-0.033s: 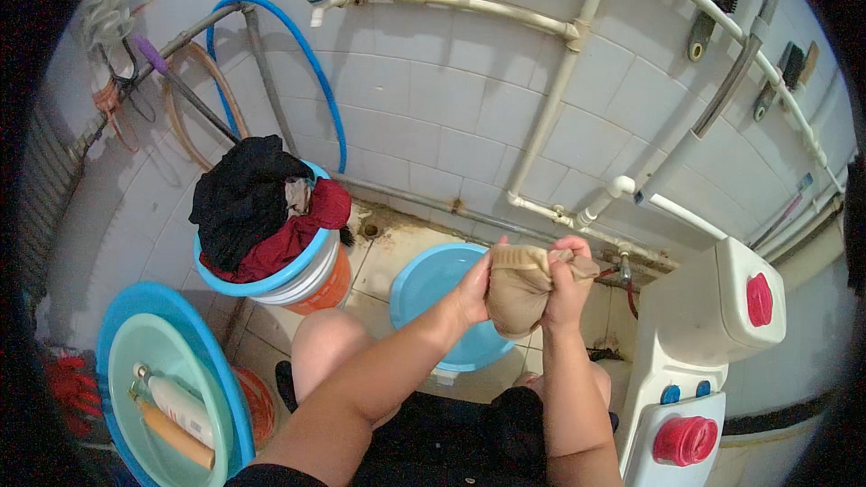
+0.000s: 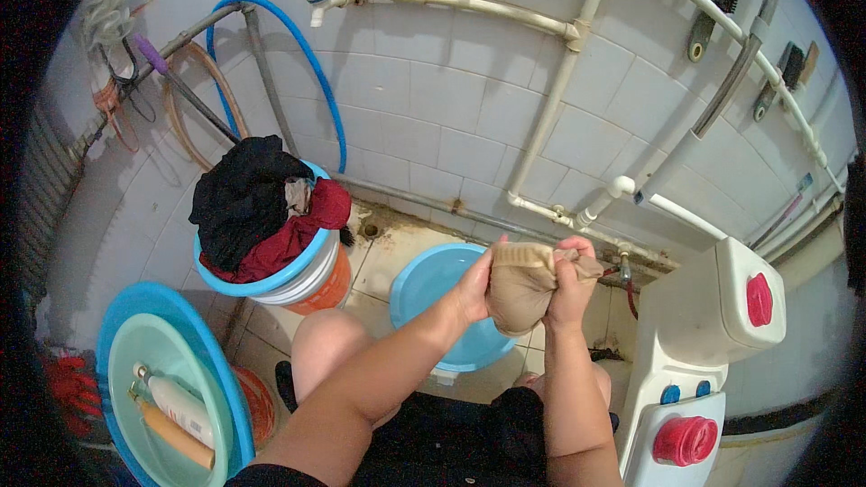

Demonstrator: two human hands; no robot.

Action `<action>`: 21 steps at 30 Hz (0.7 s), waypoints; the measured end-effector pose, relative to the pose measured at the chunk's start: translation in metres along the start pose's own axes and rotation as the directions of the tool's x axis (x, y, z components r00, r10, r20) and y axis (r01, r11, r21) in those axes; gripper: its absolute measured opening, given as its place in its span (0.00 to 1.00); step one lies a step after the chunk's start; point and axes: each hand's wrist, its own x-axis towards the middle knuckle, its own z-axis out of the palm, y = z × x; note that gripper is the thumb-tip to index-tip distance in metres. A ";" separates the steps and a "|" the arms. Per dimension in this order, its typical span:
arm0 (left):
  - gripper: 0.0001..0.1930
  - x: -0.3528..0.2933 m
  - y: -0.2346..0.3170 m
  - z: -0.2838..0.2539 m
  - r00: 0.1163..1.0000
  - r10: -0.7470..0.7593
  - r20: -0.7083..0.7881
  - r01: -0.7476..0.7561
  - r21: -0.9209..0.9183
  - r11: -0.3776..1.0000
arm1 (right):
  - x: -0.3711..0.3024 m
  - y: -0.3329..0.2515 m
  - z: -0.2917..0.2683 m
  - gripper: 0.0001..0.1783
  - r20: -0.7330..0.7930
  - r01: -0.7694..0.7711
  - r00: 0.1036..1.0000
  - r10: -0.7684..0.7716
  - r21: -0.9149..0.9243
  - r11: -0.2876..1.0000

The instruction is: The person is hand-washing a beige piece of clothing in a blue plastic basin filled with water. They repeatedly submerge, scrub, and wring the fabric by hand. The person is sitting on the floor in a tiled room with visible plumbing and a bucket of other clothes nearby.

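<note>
Tan fabric (image 2: 521, 296), one bunched piece, sits clamped between my two hands: my left hand (image 2: 475, 287) closes on its left side, my right hand (image 2: 567, 293) on its gathered right end, above one blue basin (image 2: 433, 284). Near left, one green basin (image 2: 167, 343) holds two bottles (image 2: 183, 408); beyond, farther off, stands one bucket (image 2: 327, 284) of clothes (image 2: 242, 203).

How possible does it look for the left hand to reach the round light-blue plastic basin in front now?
Probably yes: the left hand appears above the basin, with no object visible between them. It holds a bunched beige cloth, though, so it may need freeing first.
</note>
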 end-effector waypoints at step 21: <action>0.18 -0.006 -0.019 0.037 0.664 0.390 -0.638 -0.301 0.250 0.920 | -0.013 0.044 0.016 0.12 0.252 0.363 0.920 -0.301 -0.836 0.411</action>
